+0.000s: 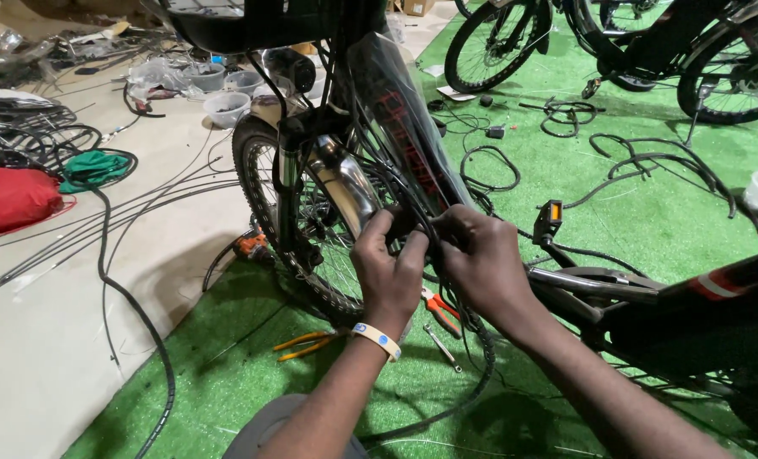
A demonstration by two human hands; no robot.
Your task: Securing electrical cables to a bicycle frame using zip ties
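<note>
Both hands work at the bundle of thin black cables (pixel 420 223) that runs down beside the black bicycle frame tube with red lettering (pixel 409 140), which is wrapped in clear plastic. The left hand (pixel 389 270) is curled, its fingers closed around the cables just behind the front wheel; a pale wristband with a blue dot (pixel 377 338) sits on that wrist. The right hand (pixel 481 263) is also closed, thumb and fingertips pinching the same cables just beside the left hand, the two hands almost touching.

The spoked front wheel with black tyre (pixel 270 223) stands upright where the green artificial turf (pixel 634 195) meets the pale bare floor (pixel 65 340). A shiny chrome mudguard (pixel 345 189) curves over the wheel behind the black suspension fork (pixel 287 174).

On the turf below the hands lie orange-handled pliers (pixel 440 310), yellow-handled pliers (pixel 307 344) and a small silver spanner (pixel 443 348). A black pedal with an orange reflector (pixel 551 219) juts up to the right of the hands, near the crank.

On the bare floor towards its left edge lie a red cloth bag (pixel 9 200), a green cloth (pixel 94 167) and many loose black cables (pixel 124 297). Clear plastic tubs (pixel 226 106) stand further back. Other bicycles (pixel 617 42) stand at the far right edge of the turf, with coiled black cables (pixel 659 166) strewn before them.
</note>
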